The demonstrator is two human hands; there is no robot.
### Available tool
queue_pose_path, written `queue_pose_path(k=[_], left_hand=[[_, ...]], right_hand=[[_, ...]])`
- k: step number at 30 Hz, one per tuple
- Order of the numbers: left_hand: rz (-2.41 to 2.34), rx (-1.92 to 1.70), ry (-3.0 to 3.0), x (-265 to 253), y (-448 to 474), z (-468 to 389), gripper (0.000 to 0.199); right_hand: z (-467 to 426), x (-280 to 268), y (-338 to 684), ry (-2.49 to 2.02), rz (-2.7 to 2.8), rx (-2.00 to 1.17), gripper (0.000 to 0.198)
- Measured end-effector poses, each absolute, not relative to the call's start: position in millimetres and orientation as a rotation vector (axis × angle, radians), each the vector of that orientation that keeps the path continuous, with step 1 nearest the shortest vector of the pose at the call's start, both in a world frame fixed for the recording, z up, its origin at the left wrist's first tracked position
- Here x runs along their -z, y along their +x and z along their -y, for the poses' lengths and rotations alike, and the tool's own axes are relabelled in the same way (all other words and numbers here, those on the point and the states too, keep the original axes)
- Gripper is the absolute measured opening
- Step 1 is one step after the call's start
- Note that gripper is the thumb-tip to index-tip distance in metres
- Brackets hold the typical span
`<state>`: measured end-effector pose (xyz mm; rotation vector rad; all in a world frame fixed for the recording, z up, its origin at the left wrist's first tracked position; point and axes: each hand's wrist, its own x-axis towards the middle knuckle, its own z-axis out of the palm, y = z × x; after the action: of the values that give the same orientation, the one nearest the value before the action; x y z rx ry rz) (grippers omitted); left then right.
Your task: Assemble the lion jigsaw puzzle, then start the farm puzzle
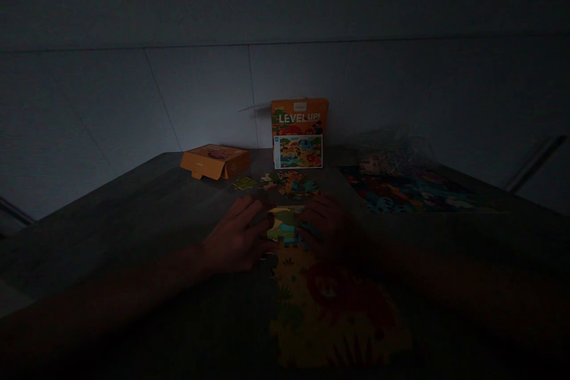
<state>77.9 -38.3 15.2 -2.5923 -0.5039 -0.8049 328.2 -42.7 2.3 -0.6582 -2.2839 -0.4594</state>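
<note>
In dim light, a small joined section of jigsaw puzzle pieces (284, 224), green, yellow and blue, lies between my two hands. My left hand (238, 238) has its bent fingers and thumb on the section's left edge. On the opposite edge, my right hand (327, 227) grips with curled fingers, partly covering the pieces. Just below it is a larger assembled part of the puzzle (296, 291), yellow with a red lion, close to the section's lower edge. Shadow hides whether the two parts touch. Loose puzzle pieces (298, 184) lie beyond my hands.
An orange "LEVEL UP!" box (300, 108) stands at the back with a picture card (299, 151) leaning on it. An opened orange box (215, 160) lies left. To the right, a clear plastic bag (394, 151) rests over a dark colourful sheet (414, 190). A wall stands behind.
</note>
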Motion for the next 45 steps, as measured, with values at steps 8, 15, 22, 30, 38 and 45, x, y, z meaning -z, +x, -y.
queue_pose_path(k=[8, 15, 22, 30, 38, 45], left_hand=[[1.146, 0.957, -2.536, -7.7, 64.5, 9.2, 0.021], [1.464, 0.74, -2.637, -3.4, 63.3, -2.5, 0.018], [1.11, 0.746, -2.757, -6.2, 69.2, 9.6, 0.019], [0.997, 0.875, -2.771, -7.2, 70.6, 11.8, 0.016], [0.338, 0.886, -2.957, -19.0, 73.6, 32.3, 0.018], [0.203, 0.769, -2.975, -18.6, 74.4, 30.5, 0.018]], right_hand=[[37.3, 4.4, 330.2, -0.937, 2.315, 0.403, 0.026], [36.4, 4.1, 330.1, -0.999, 2.34, 0.361, 0.02], [34.8, 4.4, 331.9, -0.996, 2.349, 0.345, 0.017], [35.7, 2.7, 331.0, -0.96, 2.348, 0.366, 0.017], [38.6, 0.4, 329.3, -0.691, 2.337, 0.355, 0.015], [41.4, -2.6, 328.3, -0.45, 2.403, 0.377, 0.016]])
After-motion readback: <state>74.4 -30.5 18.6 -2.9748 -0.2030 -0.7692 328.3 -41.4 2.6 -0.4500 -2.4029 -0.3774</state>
